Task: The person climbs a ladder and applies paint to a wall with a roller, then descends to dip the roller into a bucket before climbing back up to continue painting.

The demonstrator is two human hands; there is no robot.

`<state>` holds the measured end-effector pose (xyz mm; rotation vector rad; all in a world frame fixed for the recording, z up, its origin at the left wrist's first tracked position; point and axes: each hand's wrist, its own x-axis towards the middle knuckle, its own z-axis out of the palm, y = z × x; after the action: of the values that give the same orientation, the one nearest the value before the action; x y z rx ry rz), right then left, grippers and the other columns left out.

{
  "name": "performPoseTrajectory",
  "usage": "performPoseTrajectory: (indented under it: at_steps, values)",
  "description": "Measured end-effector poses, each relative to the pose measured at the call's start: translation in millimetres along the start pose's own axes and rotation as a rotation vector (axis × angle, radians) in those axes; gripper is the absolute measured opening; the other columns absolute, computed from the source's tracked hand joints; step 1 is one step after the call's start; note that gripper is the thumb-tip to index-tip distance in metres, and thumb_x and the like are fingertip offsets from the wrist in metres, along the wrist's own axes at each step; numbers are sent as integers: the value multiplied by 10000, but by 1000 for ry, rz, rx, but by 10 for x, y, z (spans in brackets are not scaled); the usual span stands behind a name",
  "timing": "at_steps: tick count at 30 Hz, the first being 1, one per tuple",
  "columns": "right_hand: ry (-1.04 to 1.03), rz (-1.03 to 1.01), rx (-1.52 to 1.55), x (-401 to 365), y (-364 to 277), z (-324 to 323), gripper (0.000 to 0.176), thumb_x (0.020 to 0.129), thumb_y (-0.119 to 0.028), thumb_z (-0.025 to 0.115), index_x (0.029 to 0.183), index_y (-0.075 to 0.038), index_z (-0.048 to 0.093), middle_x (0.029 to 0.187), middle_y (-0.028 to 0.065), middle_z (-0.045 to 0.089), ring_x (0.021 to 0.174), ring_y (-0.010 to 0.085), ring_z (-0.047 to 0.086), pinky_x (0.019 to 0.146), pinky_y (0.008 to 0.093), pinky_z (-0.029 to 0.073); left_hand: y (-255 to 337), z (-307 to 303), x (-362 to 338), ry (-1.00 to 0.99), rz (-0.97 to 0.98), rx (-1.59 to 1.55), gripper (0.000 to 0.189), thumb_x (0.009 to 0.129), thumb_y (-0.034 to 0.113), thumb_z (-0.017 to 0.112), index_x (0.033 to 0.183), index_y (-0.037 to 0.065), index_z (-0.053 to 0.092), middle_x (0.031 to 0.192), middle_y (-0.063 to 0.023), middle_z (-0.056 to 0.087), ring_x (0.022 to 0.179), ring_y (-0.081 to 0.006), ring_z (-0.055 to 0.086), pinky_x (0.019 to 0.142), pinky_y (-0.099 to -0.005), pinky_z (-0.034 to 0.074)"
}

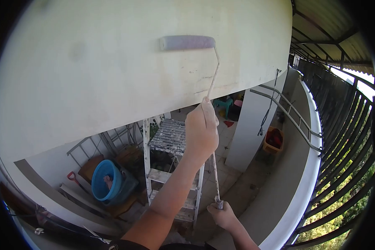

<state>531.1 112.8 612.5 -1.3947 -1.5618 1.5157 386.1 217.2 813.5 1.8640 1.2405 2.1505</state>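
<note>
Roller (188, 42) lies level, apparently against the pale wall (91, 83), above its lower edge. Left hand (202, 131): fingers clamped on the pole (216, 177), on its upper part below the bent wire of the roller. Right hand (223, 213): fingers closed round the pole near its lower end. Stepladder (168, 133), paint-spattered, stands below, behind the left forearm; blue tub (98, 177) left of it, pinkish item inside.
</note>
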Motion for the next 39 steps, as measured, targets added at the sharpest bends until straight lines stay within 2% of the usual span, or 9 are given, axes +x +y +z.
performPoseTrajectory:
  at_steps: [6,14,16,19,20,21,23,32,39]
  values:
    - [-29,-97,71,30,-448,18,367,887,-186,567,557,-81,443,475,-8,426,383,106,408,395,289,329,118,12,433,26,61,69,505,1027,279,290,662,-16,476,500,-115,447,458,-261,447,499,-387,379]
    - [27,72,32,-176,934,467,344,816,-204,630,544,-54,483,526,-11,452,513,84,414,494,329,354,-401,-83,-948,-56,-272,-44,493,1023,253,294,690,-27,526,518,-107,487,485,-249,503,514,-360,399]
    - [-51,150,71,-393,581,391,72,837,-113,613,810,-65,567,670,-7,497,635,101,454,529,305,389,-394,-92,-1067,-45,-296,-63,501,1023,250,295,672,-26,521,519,-108,487,492,-250,510,514,-361,396]
    - [66,144,-21,-173,582,215,341,820,-197,618,544,-57,476,515,-11,454,499,91,414,482,345,357,-261,-4,-757,-38,-284,-54,507,1024,254,291,662,-26,512,511,-107,478,489,-246,518,506,-367,392]
    - [21,155,-137,-41,601,106,325,809,-251,604,711,59,587,658,226,595,666,302,624,665,437,452,-188,41,-596,-32,-285,-99,491,1030,267,284,652,3,454,524,-65,416,498,-182,421,496,-335,346]
    - [23,120,-160,37,452,6,334,813,-242,599,681,64,564,632,229,575,626,308,595,643,437,444,-120,97,-417,-27,-284,-141,481,1035,281,278,642,32,397,536,-24,354,506,-118,323,487,-302,300]
    - [117,-13,-80,159,194,-185,369,857,-152,573,533,-94,408,486,-22,409,416,89,409,400,310,322,-47,243,-116,63,-135,-63,494,1031,295,283,643,17,409,524,-35,352,498,-143,337,488,-321,312]
    - [84,-84,21,111,200,-22,347,860,-134,589,554,-100,428,491,-34,411,401,81,379,389,284,287,-33,171,-25,115,26,191,493,1017,248,284,679,-17,525,486,-158,471,479,-355,508,491,-453,377]
    - [-13,143,33,-274,1046,192,334,845,-133,605,545,-94,465,492,-23,437,414,87,423,408,288,319,-227,-2,-1051,-38,-263,88,468,1014,243,312,695,-7,547,506,-147,513,496,-346,546,504,-438,397]
